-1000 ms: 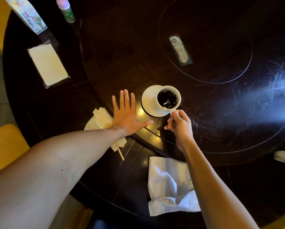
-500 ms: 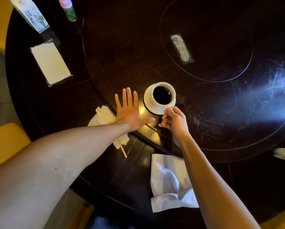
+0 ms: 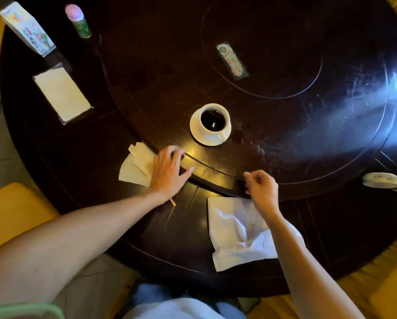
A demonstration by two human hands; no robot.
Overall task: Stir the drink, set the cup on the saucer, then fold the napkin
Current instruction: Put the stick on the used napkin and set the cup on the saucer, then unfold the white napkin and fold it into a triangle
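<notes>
A white cup (image 3: 213,122) of dark drink stands on its white saucer (image 3: 196,132) on the turntable of the dark round table (image 3: 147,88). My right hand (image 3: 262,188) hovers near the turntable's rim, fingers loosely curled, holding nothing, well short of the cup. A crumpled white napkin (image 3: 236,233) lies just below that hand at the table's near edge. My left hand (image 3: 168,169) rests with relaxed fingers on the table beside a pile of cream paper wrappers (image 3: 135,168). A wooden stir stick (image 3: 173,201) pokes out under the left wrist.
A flat cream napkin in a dark tray (image 3: 63,95), a printed carton (image 3: 27,28) and a small pink-capped bottle (image 3: 78,20) sit at the far left. A label sticker (image 3: 232,61) lies mid-table. A white hand fan (image 3: 386,180) lies at the right edge. A small spill mark (image 3: 236,137) is beside the saucer.
My right hand has let go of the cup's handle and drawn back toward me. The left hand has drawn back slightly and its fingers have relaxed. The cup stays on the saucer.
</notes>
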